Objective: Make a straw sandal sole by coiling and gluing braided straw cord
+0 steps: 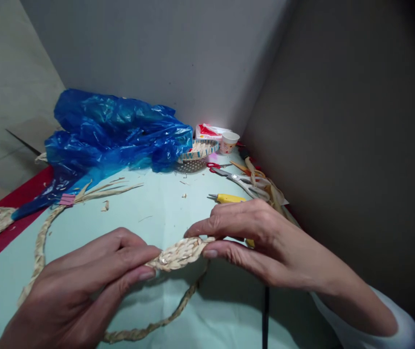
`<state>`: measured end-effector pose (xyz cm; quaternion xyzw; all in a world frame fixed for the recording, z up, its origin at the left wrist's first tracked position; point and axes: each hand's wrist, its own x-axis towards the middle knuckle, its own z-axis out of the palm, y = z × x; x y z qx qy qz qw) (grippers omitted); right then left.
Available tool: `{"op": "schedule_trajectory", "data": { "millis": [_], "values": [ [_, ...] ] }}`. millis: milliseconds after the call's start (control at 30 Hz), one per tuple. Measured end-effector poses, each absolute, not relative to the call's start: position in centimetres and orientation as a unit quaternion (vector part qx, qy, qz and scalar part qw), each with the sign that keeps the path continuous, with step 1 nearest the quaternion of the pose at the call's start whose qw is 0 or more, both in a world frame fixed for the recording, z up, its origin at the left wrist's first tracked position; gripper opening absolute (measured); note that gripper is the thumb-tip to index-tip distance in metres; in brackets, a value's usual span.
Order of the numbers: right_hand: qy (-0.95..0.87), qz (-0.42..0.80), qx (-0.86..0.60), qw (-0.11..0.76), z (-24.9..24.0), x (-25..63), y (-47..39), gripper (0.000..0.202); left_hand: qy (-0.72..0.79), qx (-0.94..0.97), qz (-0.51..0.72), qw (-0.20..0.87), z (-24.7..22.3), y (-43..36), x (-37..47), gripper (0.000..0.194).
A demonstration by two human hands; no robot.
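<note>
Coiled straw braid (pixel 180 254) held up over the pale green sheet (pixel 173 211); left hand (pixel 93 278) pinches its left end, thumb below; right hand (pixel 265 242), palm down, seemingly grips the right end, some fingertips hidden.

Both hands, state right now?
Left hand: closed, pinching one end of the pale, oval, braided straw piece.
Right hand: closed, holding the opposite end.

Woven oval (pixel 178 254): I view pale plaited straw, right end raised, lower centre of frame.
Braided cord (pixel 40 242): I trace tan curves, lower centre and left.
</note>
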<state>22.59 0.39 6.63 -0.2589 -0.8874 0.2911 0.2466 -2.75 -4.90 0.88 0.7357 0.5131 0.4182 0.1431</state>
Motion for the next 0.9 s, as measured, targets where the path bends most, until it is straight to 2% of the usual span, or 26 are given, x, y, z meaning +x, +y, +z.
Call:
{"op": "schedule_trajectory", "data": {
  "millis": [133,300,500,900],
  "values": [
    [-0.876,0.283,-0.290,0.262,6.0,22.7,0.3,0.023,0.516,0.724,0.416,0.191,0.5,-4.9,-2.9,0.011],
    [-0.876,0.253,-0.304,0.275,5.2,22.9,-0.1,0.021,0.599,0.682,0.390,0.157,-0.4,-5.3,-2.1,0.034],
    [-0.881,0.278,-0.274,0.266,4.9,22.4,-0.3,0.023,0.531,0.718,0.422,0.155,0.0,-4.9,-0.9,0.015],
    [-0.890,0.232,-0.265,0.289,5.2,23.3,-0.9,0.033,0.529,0.713,0.425,0.177,-0.3,-5.2,-0.5,0.018]
  ]
}}
